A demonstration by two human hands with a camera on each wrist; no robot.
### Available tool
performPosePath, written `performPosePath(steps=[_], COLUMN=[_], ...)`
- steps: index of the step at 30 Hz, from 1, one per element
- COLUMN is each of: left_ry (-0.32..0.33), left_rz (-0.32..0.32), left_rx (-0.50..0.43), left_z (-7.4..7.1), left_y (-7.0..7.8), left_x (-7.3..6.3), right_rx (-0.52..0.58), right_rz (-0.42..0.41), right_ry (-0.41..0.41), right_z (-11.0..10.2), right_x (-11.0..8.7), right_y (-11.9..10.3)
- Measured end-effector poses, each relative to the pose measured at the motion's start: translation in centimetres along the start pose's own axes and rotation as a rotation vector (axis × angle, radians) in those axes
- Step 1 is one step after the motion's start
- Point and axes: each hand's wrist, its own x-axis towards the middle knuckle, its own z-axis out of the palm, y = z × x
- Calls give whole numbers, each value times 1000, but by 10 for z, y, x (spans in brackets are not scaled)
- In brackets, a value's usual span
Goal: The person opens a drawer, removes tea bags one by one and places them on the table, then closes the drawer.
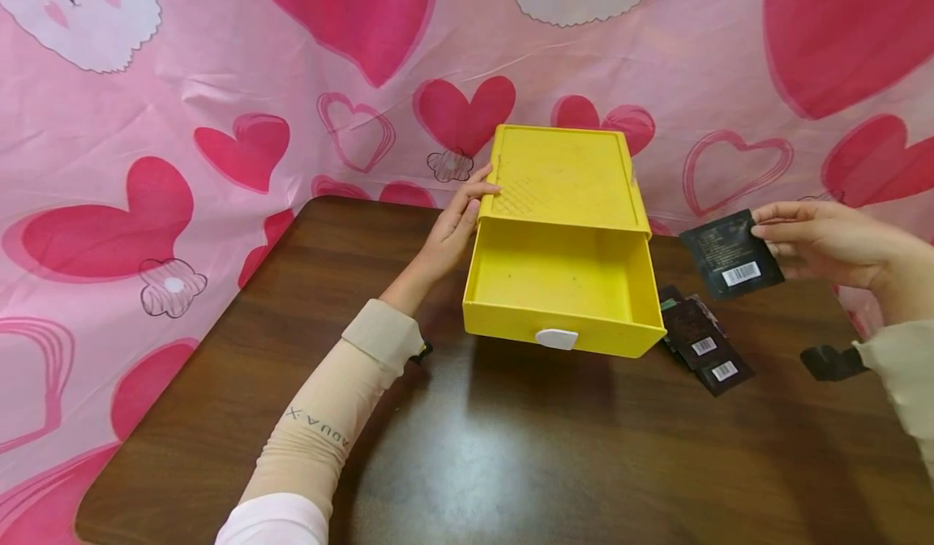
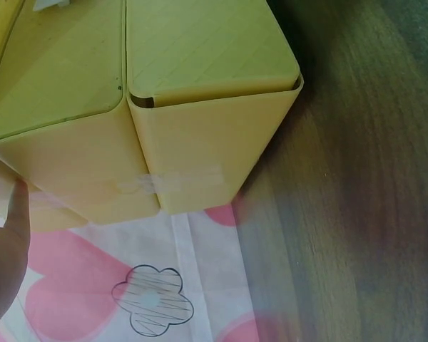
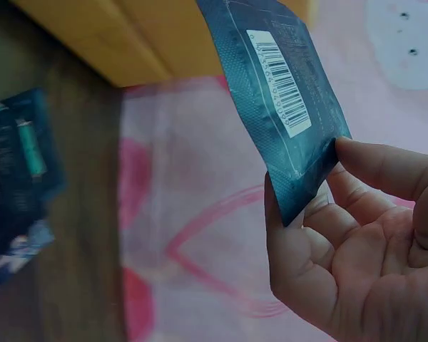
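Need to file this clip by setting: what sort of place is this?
Probably an indoor tabletop corner set up for handling small items: a dark wood-grain table bordered by creased pink heart-print cloth, with a yellow plastic drawer unit and black barcoded sachets on it.

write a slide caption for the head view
Left hand against a yellow drawer unit, its drawer open; right hand pinching a black packet beside it.
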Motion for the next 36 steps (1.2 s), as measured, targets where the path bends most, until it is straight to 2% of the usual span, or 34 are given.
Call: performPosePath(steps=[3,5,7,10,15,19,23,28,30,33,36], left_ry=[0,2,3,2,-9,-8,-7,-11,-8,-5,-7], left_rz=[13,22,31,26,3,11,25,22,23,26,24], left_rx=[13,24,34,26,-1,8,28,31,31,32,34], left_z=[-1,-1,0,1,4,3,1,0,1,0,0], left_y=[0,0,0,0,0,0,0,-1,-1,-1,-1], left_x=[0,-1,-1,-1,-1,0,1,1,1,1,1], right_rx=[54,65,17,-29,-104,-226,-345,-522,-617,-703,-720], right_rz=[34,67,112,161,214,219,192,110,73,-10,-138], right_ry=[20,83,142,180,170,188,234,325,385,494,632], right_z=[5,12,21,35,57,71,82,94,98,109,131], right_x=[5,9,13,17,21,25,29,29,26,15,-5], right_y=[19,32,44,62,87,97,101,103,100,91,75])
